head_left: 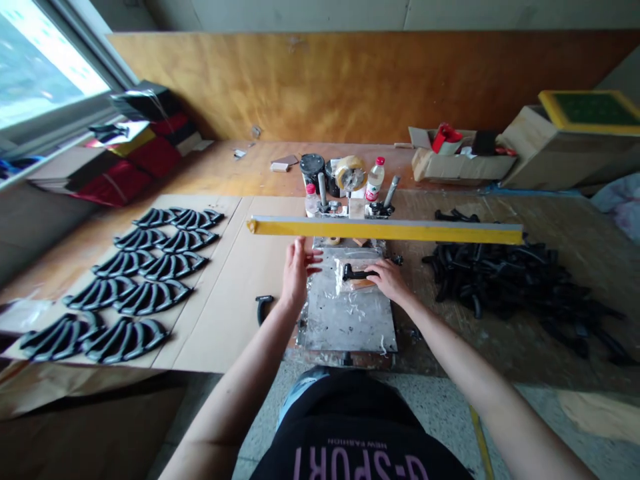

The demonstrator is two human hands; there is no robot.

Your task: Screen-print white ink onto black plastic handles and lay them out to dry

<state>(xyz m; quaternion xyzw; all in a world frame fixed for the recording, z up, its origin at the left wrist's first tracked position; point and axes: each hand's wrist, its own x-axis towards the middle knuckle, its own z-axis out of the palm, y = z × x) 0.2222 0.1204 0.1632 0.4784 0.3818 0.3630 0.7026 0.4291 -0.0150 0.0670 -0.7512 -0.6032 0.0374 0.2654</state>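
Observation:
A grey metal plate (350,320) lies on the bench in front of me, smeared with pale residue. On its far part a black curved handle piece (356,273) rests on a small wooden block (361,285). My right hand (389,279) presses its fingers on the right end of that piece. My left hand (296,272) is at the plate's left edge, fingers stretched out, holding nothing. A long yellow bar (385,230) spans above the plate's far end.
Rows of black curved pieces (135,280) lie on cardboard (235,293) at left; one loose piece (263,308) is near my left wrist. A heap of black pieces (520,280) is at right. Bottles (375,179), tape roll (350,173), cartons (460,163) stand behind.

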